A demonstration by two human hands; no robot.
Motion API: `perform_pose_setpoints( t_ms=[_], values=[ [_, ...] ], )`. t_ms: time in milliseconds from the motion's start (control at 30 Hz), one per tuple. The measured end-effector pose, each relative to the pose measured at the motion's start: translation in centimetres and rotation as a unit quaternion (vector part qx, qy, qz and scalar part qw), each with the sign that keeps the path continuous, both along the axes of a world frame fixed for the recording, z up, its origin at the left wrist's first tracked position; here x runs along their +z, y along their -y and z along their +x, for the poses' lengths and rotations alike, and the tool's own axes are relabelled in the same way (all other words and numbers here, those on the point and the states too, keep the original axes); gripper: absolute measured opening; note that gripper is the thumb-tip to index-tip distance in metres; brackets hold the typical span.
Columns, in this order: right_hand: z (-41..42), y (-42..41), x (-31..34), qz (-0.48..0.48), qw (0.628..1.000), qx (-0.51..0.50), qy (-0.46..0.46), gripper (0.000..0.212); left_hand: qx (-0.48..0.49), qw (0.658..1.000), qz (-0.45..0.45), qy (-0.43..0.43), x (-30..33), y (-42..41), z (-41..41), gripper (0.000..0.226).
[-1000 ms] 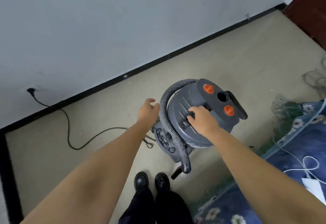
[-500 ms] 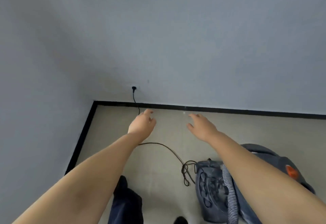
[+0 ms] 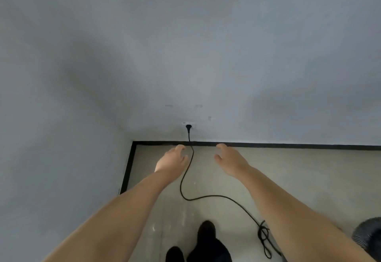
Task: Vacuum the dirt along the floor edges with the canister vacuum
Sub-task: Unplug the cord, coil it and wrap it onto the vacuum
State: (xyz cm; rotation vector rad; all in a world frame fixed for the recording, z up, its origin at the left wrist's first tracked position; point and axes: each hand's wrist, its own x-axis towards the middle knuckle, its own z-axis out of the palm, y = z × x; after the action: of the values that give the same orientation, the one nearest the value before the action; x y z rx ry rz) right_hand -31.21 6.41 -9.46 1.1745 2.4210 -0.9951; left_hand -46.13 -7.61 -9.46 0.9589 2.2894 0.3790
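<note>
Having let go of the grey canister vacuum, the person's left hand and right hand, fingers loose and empty, reach toward the plugged-in black power cord; vacuuming has not started.

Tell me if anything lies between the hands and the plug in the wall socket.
Nothing visible does. The left hand and right hand hover empty on either side of the black cord, which runs up past the baseboard to the plug.

Room corner: two plain grey-white painted walls, black skirting strip along the base, pale beige smooth floor. White wall socket low on far wall. Soft, even light.
</note>
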Motion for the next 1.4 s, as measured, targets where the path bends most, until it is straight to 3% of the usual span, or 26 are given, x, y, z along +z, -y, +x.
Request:
perform_pose_setpoints(
  t_ms=[267,433,533,633,700,767,900,1133,1267,1333,1400],
  values=[
    [-11.2,-4.8,-12.8,-0.054,0.997,-0.052,-0.003,0.037,-0.029,0.998,0.008,-0.052,-12.9,-5.0,-9.1,0.043],
    [-18.6,-7.6,-25.7,-0.067,0.99,-0.117,-0.038,0.025,-0.119,0.975,0.057,-0.178,-25.8,-8.2,-14.4,0.049],
    [-22.6,-10.1,-32.7,-0.081,0.976,-0.184,-0.084,0.034,-0.192,0.928,0.124,-0.293,-33.6,-10.9,-17.7,0.067],
    [-25.6,-12.0,-38.2,-0.118,0.954,-0.235,-0.145,0.047,-0.235,0.842,0.173,-0.453,-40.2,-13.8,-20.9,0.089],
    [-26.8,-12.6,-40.2,-0.183,0.919,-0.279,-0.208,0.043,-0.246,0.799,0.188,-0.516,-42.9,-15.9,-23.1,0.098],
    [-27.1,-12.4,-42.5,-0.247,0.878,-0.31,-0.267,0.036,-0.238,0.778,0.174,-0.554,-46.0,-17.7,-24.6,0.11],
    [-27.3,-11.9,-44.1,-0.308,0.833,-0.324,-0.325,0.035,-0.206,0.768,0.165,-0.583,-48.8,-19.6,-26.2,0.132],
    [-27.9,-11.0,-43.7,-0.309,0.806,-0.357,-0.357,0.033,-0.182,0.759,0.125,-0.612,-49.5,-20.4,-26.5,0.134],
    [-26.1,-8.2,-44.7,-0.288,0.837,-0.328,-0.33,0.034,-0.174,0.749,0.155,-0.62,-50.0,-20.6,-26.7,0.129],
    [-24.6,-7.4,-44.0,-0.3,0.814,-0.358,-0.345,0.033,-0.18,0.754,0.184,-0.604,-49.7,-20.0,-26.3,0.121],
    [-23.7,-7.5,-41.4,-0.32,0.779,-0.388,-0.374,0.032,-0.193,0.785,0.205,-0.552,-48.3,-18.9,-24.6,0.116]
  ],
)
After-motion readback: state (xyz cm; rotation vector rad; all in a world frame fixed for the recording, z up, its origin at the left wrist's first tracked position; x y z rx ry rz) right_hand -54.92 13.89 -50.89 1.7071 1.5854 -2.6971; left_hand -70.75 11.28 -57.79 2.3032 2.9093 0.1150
